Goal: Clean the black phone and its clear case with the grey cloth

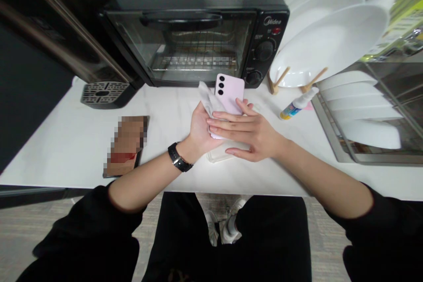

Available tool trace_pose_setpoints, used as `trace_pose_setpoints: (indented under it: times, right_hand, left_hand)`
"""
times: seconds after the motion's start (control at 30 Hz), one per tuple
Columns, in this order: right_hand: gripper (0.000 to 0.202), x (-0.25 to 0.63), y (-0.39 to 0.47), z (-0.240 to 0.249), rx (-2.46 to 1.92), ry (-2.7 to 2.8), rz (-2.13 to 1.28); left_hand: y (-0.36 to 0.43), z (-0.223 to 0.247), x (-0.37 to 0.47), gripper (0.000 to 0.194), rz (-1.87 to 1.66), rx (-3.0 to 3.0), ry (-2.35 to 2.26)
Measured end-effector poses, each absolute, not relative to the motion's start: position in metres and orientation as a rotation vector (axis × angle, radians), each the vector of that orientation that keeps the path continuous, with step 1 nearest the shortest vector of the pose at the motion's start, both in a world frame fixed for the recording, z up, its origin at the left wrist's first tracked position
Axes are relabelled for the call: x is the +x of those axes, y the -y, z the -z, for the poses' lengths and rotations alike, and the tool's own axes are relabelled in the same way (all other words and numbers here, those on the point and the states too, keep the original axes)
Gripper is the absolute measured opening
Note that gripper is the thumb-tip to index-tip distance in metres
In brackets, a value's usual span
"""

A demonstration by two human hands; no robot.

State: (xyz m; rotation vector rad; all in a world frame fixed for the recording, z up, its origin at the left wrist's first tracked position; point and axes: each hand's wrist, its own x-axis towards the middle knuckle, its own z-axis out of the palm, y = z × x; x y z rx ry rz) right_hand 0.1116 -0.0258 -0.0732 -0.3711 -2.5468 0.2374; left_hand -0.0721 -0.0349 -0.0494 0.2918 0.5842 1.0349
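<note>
One lilac phone (236, 90) is tilted up over the middle of the counter (172, 105), between its front edge and the oven (194, 48) at its back. From where I stand, the left hand (200, 132) cradles it from beneath, fingers wrapped behind; the right hand (253, 134) isn't clenched but lies flat with its thumb apart, pressing a thin white cloth (206, 99) against the phone's back.

I'd worry about the phone sliding out of that palm: a smooth shell, a loose cloth on top and a hard sideways push could send it onto the counter, or over the front edge. The dark slab (142, 139) near that edge, toward the left end, lies right by the left forearm, and a careless elbow might nudge it off. The small spray bottle (299, 103), farther right, could be tipped by a wide swing.

Plenty escapes me. Fingers and cloth cover the phone's lower half, and most of the left fingers are behind it. A pale flat piece (216, 155) underneath is largely blocked, so I can't say what it is. Blurring hides the slab's face, and the bottle's lettering is too small to read.
</note>
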Motion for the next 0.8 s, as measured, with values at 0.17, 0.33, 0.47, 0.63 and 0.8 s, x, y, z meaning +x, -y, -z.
trace_pose_setpoints:
  times: [0.17, 0.33, 0.47, 0.63, 0.8]
  right_hand:
    - [0.064, 0.118, 0.019, 0.076, -0.295, 2.453, -0.203]
    - [0.062, 0.131, 0.001, 0.076, -0.692, 2.352, -0.074]
    - [0.06, 0.13, 0.001, 0.075, -0.729, 2.327, -0.06]
    - [0.059, 0.128, 0.008, 0.08, -0.568, 2.183, -0.096]
    - [0.059, 0.125, 0.003, 0.086, -0.523, 2.072, -0.152]
  left_hand:
    - [0.031, 0.04, -0.082, 0.062, -1.099, 0.308, -0.477]
    - [0.03, 0.037, -0.079, 0.049, -1.081, 0.292, -0.55]
    - [0.033, 0.042, -0.072, 0.037, -1.049, 0.237, -0.584]
    - [0.036, 0.039, -0.068, 0.043, -0.984, 0.296, -0.614]
    - [0.031, 0.041, -0.072, 0.046, -0.892, 0.42, -0.703]
